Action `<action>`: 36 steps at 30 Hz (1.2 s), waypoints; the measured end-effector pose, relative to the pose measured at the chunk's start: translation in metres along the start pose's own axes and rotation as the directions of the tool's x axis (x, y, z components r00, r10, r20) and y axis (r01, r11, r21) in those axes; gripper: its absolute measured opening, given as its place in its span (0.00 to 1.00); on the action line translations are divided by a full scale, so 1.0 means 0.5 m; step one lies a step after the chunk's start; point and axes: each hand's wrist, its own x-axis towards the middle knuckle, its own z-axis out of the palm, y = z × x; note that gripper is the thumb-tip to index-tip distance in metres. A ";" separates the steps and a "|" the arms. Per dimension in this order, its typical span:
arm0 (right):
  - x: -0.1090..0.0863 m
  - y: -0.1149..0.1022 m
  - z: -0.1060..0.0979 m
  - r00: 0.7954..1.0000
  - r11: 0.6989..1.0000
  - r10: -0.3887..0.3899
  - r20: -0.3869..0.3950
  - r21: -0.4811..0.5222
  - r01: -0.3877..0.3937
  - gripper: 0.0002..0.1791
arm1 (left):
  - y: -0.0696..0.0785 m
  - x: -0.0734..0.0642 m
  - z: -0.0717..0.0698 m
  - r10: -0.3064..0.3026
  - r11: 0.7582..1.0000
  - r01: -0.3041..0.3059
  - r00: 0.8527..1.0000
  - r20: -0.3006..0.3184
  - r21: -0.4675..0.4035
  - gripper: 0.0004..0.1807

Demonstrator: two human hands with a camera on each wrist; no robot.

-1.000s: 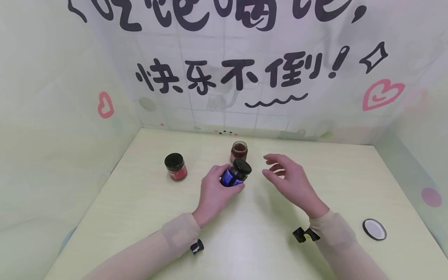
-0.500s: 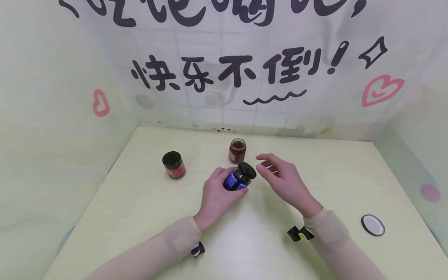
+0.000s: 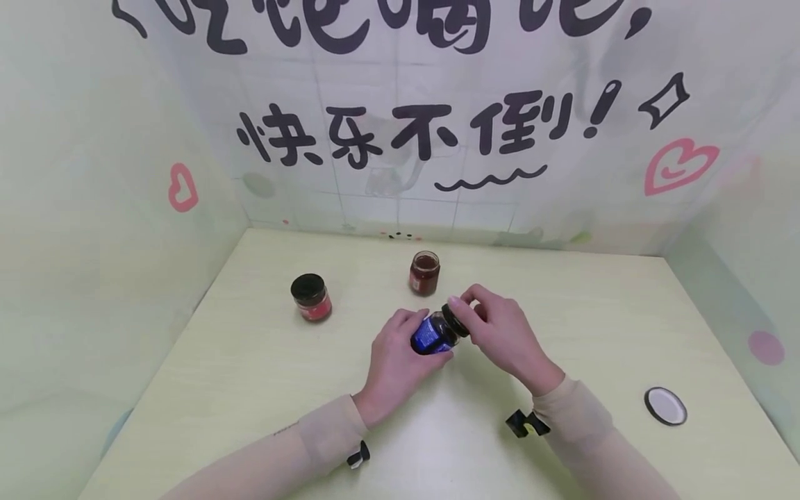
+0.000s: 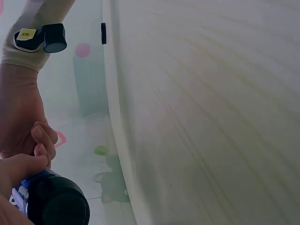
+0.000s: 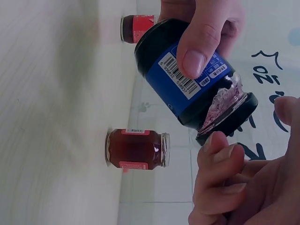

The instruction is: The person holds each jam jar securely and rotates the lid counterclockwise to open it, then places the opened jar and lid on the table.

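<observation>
The blue-labelled jar point(image 3: 430, 339) was in the left hand point(image 3: 395, 357), held clear of the desk point(image 3: 194, 382), roughly midway between its left and right edges, with the back edge some way beyond. Its long axis leaned: the base sat low toward the left edge, while the neck and black lid point(image 3: 454, 321) pointed up toward the right edge, at the right hand point(image 3: 503, 333). That made the right hand the nearer one to the lid, with the left hand curled round the body. The right hand was narrow, its bent fingertips point(image 5: 216, 141) touching the lid's rim; the thumb was close by, but whether it touched, and so whether the lid was gripped, I cannot tell.

The lid sat on the blue-labelled jar, whose glass looked dark inside, with pinkish smears under the neck. Toward the back edge stood an uncapped jar point(image 3: 423, 279), upright, with reddish-brown contents. Nearer the back left corner stood a red-labelled jar point(image 3: 314, 305), upright under its own black cap; its contents were not clear. Near the right edge lay a loose lid point(image 3: 666, 406), white inside facing up
</observation>
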 end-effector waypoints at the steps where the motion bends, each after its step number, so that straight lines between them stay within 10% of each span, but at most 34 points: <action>1: 0.000 -0.001 0.002 1.000 1.000 0.010 0.000 -0.017 -0.010 0.26 | -0.001 -0.002 0.001 -0.001 1.000 0.001 1.000 0.001 -0.004 0.36; 25: 0.003 -0.008 0.048 0.984 0.977 0.065 -0.163 -0.192 -0.097 0.34 | 0.011 -0.013 0.007 0.138 0.988 -0.133 0.988 -0.064 0.078 0.32; 36: -0.004 0.000 0.058 0.967 0.999 -0.042 -0.252 -0.021 0.038 0.19 | 0.017 -0.012 0.006 0.098 0.994 -0.096 0.994 -0.050 0.055 0.25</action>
